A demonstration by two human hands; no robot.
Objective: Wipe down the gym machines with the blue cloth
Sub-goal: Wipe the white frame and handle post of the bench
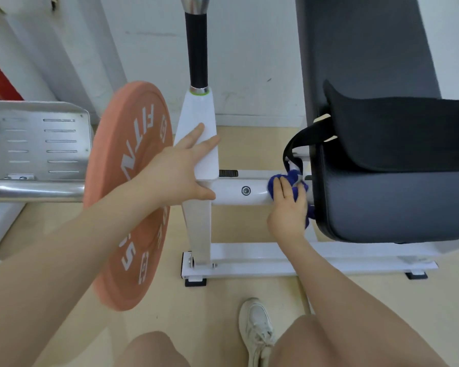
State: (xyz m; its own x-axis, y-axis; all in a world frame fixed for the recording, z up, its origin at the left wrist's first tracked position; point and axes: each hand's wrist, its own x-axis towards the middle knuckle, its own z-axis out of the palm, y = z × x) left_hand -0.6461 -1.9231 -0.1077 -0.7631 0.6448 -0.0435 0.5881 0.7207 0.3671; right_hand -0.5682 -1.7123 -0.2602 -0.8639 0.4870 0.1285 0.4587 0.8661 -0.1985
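Note:
A white gym machine frame has a horizontal tube [239,192] running between an upright white post [196,120] and a dark padded seat [392,202]. The bunched blue cloth [289,178] lies on the tube's right end, next to the seat. My right hand [286,210] presses it against the tube, fingers laid over the cloth. My left hand [180,170] rests on the white post with straight fingers, its thumb under the tube joint.
A salmon weight plate [133,197] hangs on a chrome bar [35,192] under my left forearm. A metal footplate [37,139] is at the left. A black strap [302,139] loops beside the seat. A white shoe [257,329] and my knees are below.

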